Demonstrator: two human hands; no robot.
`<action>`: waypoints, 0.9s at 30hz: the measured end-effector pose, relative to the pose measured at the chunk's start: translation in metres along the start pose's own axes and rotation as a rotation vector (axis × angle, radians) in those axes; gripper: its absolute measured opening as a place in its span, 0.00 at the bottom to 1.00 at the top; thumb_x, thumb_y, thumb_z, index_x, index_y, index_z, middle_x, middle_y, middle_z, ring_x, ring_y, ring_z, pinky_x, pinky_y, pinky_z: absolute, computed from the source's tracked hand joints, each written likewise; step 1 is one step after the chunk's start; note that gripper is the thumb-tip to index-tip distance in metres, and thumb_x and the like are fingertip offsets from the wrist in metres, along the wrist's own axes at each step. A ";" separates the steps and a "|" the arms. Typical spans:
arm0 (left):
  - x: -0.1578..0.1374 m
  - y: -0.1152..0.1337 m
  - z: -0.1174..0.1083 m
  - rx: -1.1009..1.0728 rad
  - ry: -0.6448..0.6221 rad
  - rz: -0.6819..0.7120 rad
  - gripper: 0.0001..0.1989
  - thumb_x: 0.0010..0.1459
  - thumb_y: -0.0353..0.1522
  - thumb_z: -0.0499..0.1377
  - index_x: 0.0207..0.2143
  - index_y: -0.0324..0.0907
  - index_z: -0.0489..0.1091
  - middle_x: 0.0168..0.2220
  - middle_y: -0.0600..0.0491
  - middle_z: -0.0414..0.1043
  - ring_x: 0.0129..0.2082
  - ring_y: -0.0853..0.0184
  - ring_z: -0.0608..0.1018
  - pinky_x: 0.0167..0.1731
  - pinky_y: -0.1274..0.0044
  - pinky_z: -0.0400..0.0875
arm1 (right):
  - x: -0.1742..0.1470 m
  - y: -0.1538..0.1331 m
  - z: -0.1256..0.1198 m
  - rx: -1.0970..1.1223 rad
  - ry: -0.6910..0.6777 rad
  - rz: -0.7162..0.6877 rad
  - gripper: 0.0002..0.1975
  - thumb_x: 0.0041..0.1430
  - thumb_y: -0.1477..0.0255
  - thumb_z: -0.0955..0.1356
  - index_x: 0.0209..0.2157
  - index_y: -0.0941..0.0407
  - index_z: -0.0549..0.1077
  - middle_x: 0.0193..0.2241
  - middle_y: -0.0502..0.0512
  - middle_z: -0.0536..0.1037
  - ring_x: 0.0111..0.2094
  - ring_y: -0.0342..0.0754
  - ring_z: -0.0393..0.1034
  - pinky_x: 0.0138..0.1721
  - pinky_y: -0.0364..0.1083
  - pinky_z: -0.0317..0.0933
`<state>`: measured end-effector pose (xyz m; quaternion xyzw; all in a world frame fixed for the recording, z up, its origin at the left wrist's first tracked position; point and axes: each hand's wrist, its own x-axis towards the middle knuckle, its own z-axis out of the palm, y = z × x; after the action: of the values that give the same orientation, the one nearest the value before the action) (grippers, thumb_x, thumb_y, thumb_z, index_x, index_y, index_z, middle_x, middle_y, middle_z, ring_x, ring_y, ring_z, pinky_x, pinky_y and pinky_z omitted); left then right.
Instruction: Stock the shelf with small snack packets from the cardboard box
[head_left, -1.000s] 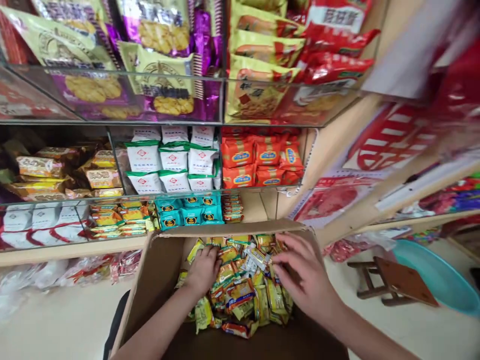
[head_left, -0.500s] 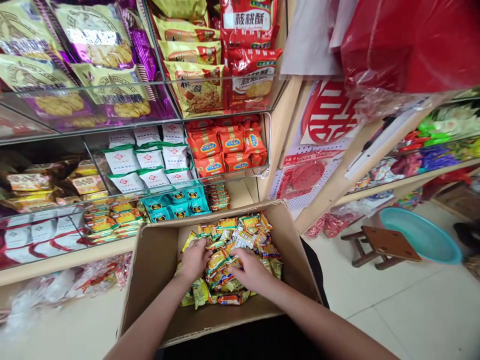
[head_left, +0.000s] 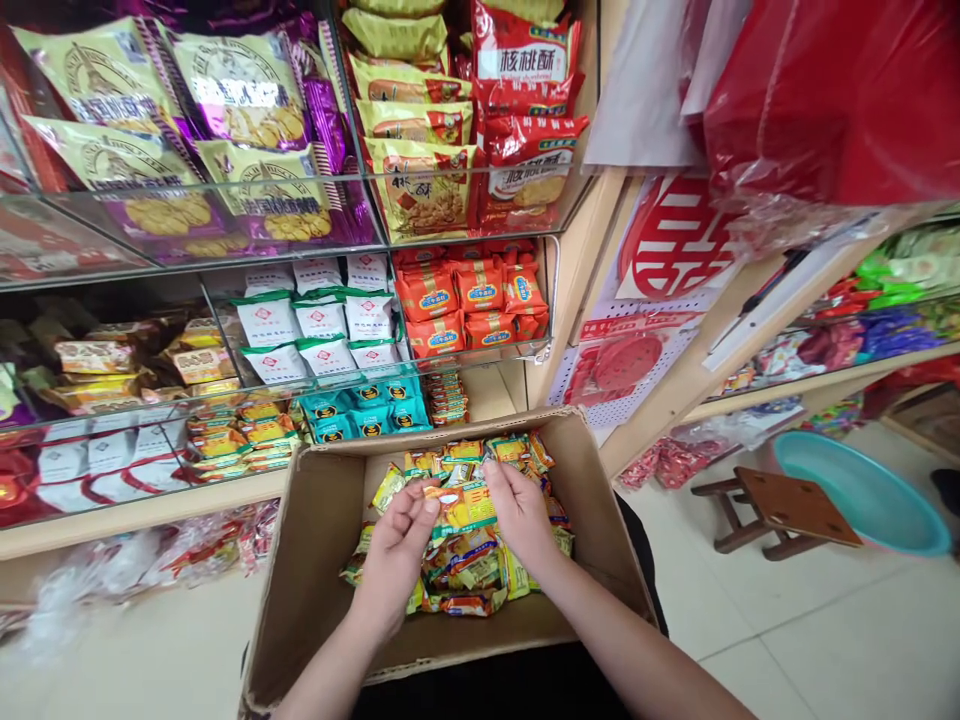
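Over the open cardboard box point(head_left: 306, 560), a yellow snack packet point(head_left: 465, 508) with green and orange print is stretched level between my two hands. My left hand point(head_left: 399, 540) pinches its left end between thumb and fingers. At the other end, my right hand point(head_left: 523, 515) is closed on the packet, its fingertips partly hiding that edge. Many small wrapped snacks point(head_left: 472, 560) in yellow, green and orange lie loose in the box below. Both hands are inside the box's rim.
Shelves ahead hold teal packets point(head_left: 367, 408), white packets point(head_left: 322, 318), red-orange packets point(head_left: 480, 290) and larger biscuit bags point(head_left: 420, 190) behind clear panels. To the right stand a wooden stool point(head_left: 787, 505) and a blue basin point(head_left: 862, 490). Red bags point(head_left: 832, 100) hang at upper right.
My hands were down among the loose snacks; now they have risen a little and hold the yellow packet between them. The view has shifted slightly left.
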<state>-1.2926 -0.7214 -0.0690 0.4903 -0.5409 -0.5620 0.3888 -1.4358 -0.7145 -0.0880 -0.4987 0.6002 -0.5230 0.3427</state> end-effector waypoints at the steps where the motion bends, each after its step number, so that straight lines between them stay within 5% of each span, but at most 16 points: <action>1: -0.001 -0.001 0.004 0.011 0.067 0.000 0.13 0.54 0.42 0.51 0.38 0.43 0.61 0.32 0.54 0.70 0.33 0.69 0.73 0.38 0.74 0.69 | -0.001 -0.002 0.001 0.012 0.020 0.021 0.21 0.59 0.57 0.56 0.20 0.56 0.60 0.18 0.47 0.60 0.22 0.42 0.55 0.24 0.41 0.51; 5: -0.003 -0.010 0.012 0.138 0.233 0.020 0.13 0.55 0.44 0.48 0.29 0.44 0.59 0.25 0.57 0.65 0.23 0.71 0.70 0.25 0.78 0.69 | -0.008 -0.002 0.012 0.130 0.069 0.129 0.22 0.58 0.55 0.56 0.20 0.56 0.60 0.19 0.49 0.63 0.24 0.43 0.58 0.27 0.42 0.55; 9: -0.004 -0.015 0.008 0.239 0.245 0.025 0.13 0.56 0.45 0.45 0.28 0.46 0.58 0.19 0.60 0.60 0.15 0.72 0.66 0.14 0.80 0.62 | -0.018 0.006 0.023 0.283 0.085 0.264 0.22 0.58 0.54 0.54 0.25 0.55 0.65 0.19 0.50 0.65 0.20 0.43 0.59 0.23 0.42 0.56; 13: -0.002 -0.014 -0.003 0.348 0.263 0.090 0.12 0.56 0.43 0.46 0.28 0.46 0.59 0.20 0.59 0.62 0.17 0.71 0.67 0.18 0.79 0.63 | -0.021 0.001 0.012 0.286 -0.171 0.290 0.20 0.53 0.53 0.60 0.32 0.55 0.68 0.17 0.46 0.63 0.16 0.41 0.55 0.15 0.40 0.50; 17: 0.004 0.004 -0.028 0.454 0.226 0.197 0.11 0.56 0.41 0.48 0.34 0.45 0.63 0.20 0.58 0.65 0.20 0.70 0.69 0.24 0.78 0.65 | 0.003 -0.025 -0.023 -0.043 -0.413 -0.100 0.14 0.50 0.61 0.66 0.36 0.55 0.71 0.25 0.49 0.70 0.24 0.42 0.62 0.24 0.40 0.57; 21: 0.023 0.023 -0.075 0.876 0.398 0.470 0.12 0.56 0.39 0.49 0.39 0.44 0.64 0.32 0.52 0.70 0.33 0.64 0.73 0.36 0.73 0.67 | 0.052 -0.037 -0.051 -0.456 -0.161 -0.400 0.13 0.56 0.64 0.62 0.41 0.55 0.70 0.33 0.54 0.74 0.32 0.47 0.66 0.34 0.43 0.59; 24: 0.041 0.015 -0.113 1.214 0.476 0.453 0.16 0.55 0.40 0.48 0.42 0.41 0.63 0.42 0.45 0.67 0.47 0.55 0.67 0.47 0.63 0.60 | 0.091 -0.027 -0.060 -0.681 -0.197 -0.360 0.12 0.57 0.68 0.63 0.41 0.57 0.69 0.38 0.58 0.73 0.41 0.51 0.65 0.41 0.46 0.56; 27: 0.052 -0.004 -0.133 1.227 0.438 0.308 0.23 0.55 0.41 0.47 0.50 0.39 0.58 0.44 0.43 0.65 0.48 0.53 0.66 0.47 0.63 0.62 | 0.127 -0.009 -0.055 -0.773 -0.368 -0.173 0.07 0.53 0.73 0.65 0.36 0.57 0.70 0.32 0.57 0.73 0.36 0.50 0.67 0.37 0.46 0.57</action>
<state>-1.1743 -0.8014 -0.0708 0.6426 -0.7347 0.0220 0.2161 -1.5192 -0.8204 -0.0535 -0.7238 0.6368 -0.1890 0.1868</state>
